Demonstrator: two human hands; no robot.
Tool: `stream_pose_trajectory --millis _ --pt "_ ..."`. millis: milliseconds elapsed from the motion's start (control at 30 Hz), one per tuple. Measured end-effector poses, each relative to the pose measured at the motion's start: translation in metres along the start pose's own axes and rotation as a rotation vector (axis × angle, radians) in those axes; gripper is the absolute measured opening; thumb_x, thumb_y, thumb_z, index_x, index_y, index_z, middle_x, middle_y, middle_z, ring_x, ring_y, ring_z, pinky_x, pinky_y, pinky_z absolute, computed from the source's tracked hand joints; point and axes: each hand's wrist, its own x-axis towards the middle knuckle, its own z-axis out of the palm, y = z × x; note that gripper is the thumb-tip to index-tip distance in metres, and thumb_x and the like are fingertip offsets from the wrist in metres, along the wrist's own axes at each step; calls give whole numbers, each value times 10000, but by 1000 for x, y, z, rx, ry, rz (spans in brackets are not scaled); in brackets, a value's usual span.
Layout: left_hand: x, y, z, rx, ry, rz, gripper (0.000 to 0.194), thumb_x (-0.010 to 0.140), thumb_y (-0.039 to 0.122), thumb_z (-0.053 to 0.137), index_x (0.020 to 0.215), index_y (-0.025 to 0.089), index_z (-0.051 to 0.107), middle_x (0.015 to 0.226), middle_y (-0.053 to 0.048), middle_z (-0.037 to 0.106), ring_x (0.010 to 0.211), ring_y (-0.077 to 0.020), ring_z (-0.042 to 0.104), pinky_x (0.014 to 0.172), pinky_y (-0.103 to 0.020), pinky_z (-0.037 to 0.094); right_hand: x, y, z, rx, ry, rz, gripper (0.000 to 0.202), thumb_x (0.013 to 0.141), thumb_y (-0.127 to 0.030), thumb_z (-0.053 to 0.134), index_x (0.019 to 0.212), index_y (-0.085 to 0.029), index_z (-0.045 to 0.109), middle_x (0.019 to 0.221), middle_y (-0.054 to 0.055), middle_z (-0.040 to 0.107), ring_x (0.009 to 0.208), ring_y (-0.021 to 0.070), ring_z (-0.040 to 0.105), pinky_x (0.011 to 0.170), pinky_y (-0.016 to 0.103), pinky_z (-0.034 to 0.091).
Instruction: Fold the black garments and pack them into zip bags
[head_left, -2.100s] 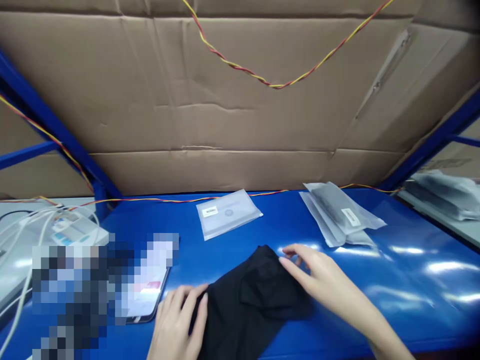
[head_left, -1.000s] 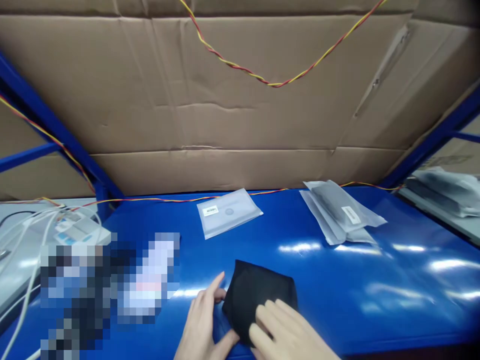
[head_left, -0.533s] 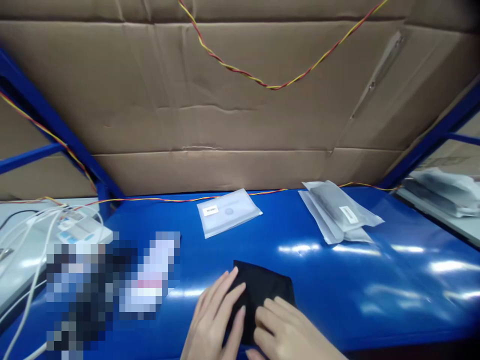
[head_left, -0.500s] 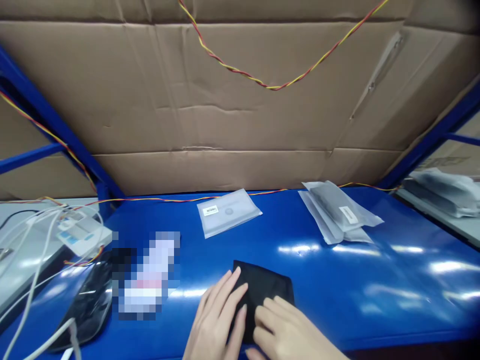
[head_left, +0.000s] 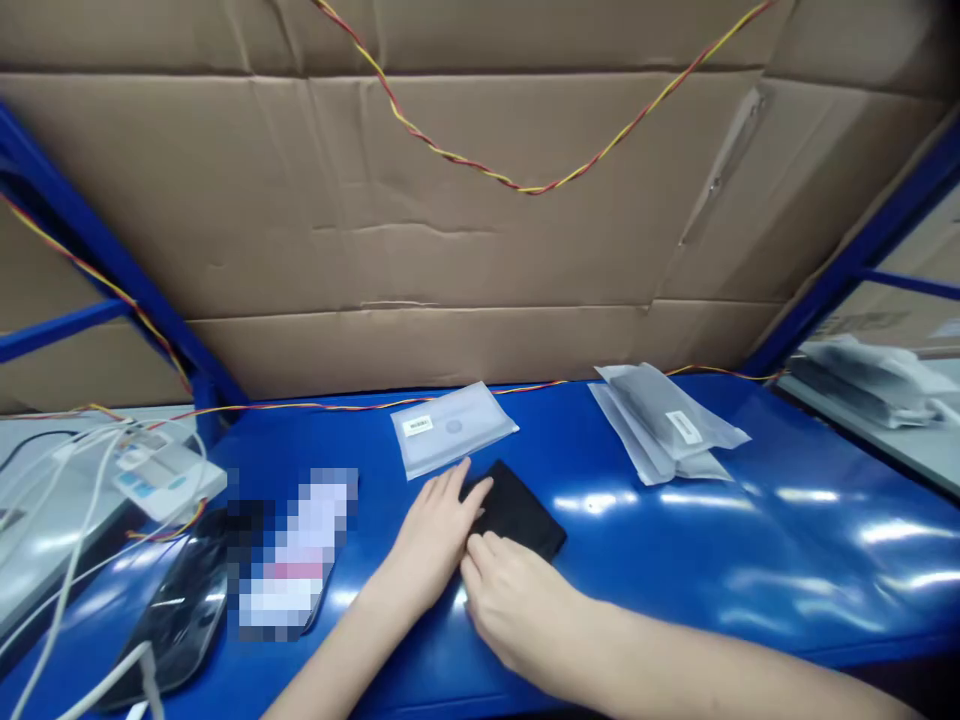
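A flat, black, roughly square piece (head_left: 517, 510) lies turned at an angle on the blue table; whether it is a pouch or folded cloth I cannot tell. My left hand (head_left: 439, 520) rests along its left edge with the fingers stretched out. Curled at its near edge, my right hand (head_left: 506, 590) pinches the black piece, and part of that edge is hidden under the fingers. Just beyond my left fingertips lies a frosted zip bag (head_left: 454, 428) with a barcode label.
More frosted bags (head_left: 667, 425) with dark contents lie at the back right. A blurred-out phone-like object (head_left: 300, 560) and a glossy black packet (head_left: 176, 610) are on the left, beside white cables (head_left: 75, 540). Cardboard (head_left: 465, 250) closes the back, with a twisted red-yellow wire (head_left: 525, 188) hanging across it.
Both hands and the black piece have moved away from me, closer to the frosted bag. The piece has turned, and my right hand has shifted to its near left edge.
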Motion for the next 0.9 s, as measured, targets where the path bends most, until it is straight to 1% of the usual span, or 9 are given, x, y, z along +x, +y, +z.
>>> stream_pose_trajectory --millis 100,233,333,433,533,667,733,800,900 --pt "26 -4 -9 69 -7 -52 359 916 206 526 1271 157 531 1269 -171 580 1134 -305 587 899 -429 500 9 2 3 -4 24 12 443 731 -224 615 1103 16 601 1097 237 620 994 307 578 871 397 470" --pt "40 -12 -16 52 28 -75 267 930 319 515 1140 168 583 1095 -121 629 1017 -262 611 844 -379 507 19 14 3 135 97 46 257 808 -168 523 1040 -82 594 1010 151 637 904 243 586 791 355 472" --pt "39 -26 -13 39 70 -131 285 961 349 434 1116 160 582 1107 -120 614 1054 -251 588 889 -376 482 20 34 5 214 139 174 159 904 -170 417 913 -161 576 885 76 623 788 201 568 724 329 452" --pt "35 -41 -5 47 76 -202 286 967 276 401 1156 138 565 1195 -149 593 1149 -271 548 933 -400 454 15 60 11 161 185 376 173 937 -196 405 899 -168 570 913 85 606 832 216 557 748 345 431" --pt "32 -47 -1 57 41 -241 301 954 261 425 1197 135 550 1274 -159 575 1203 -285 524 956 -408 438 8 82 18 149 111 624 276 955 -372 444 1039 -140 568 994 130 607 898 262 583 749 361 438" --pt "33 -46 -5 55 -16 -257 266 961 233 396 1134 178 590 1169 -115 657 1027 -252 634 855 -364 474 2 96 20 292 -115 863 560 904 -629 416 1014 -103 574 880 161 662 801 309 659 621 344 437" --pt "34 -44 -10 52 -36 -257 262 964 209 373 1056 190 618 1048 -95 697 914 -236 665 782 -341 479 2 97 19 357 -168 883 594 884 -672 408 955 -111 589 814 161 682 775 328 674 600 342 426" --pt "34 -44 -12 51 -47 -250 262 968 214 369 1009 196 627 987 -83 707 871 -232 670 746 -329 473 2 96 19 391 -167 868 591 877 -678 420 940 -117 594 825 167 694 790 338 679 603 339 420" --pt "34 -43 -14 57 -52 -239 224 960 282 423 1026 201 621 1034 -83 697 898 -243 664 755 -329 468 3 94 22 472 -120 790 528 891 -622 462 1014 -120 569 885 152 698 816 325 679 617 328 412"
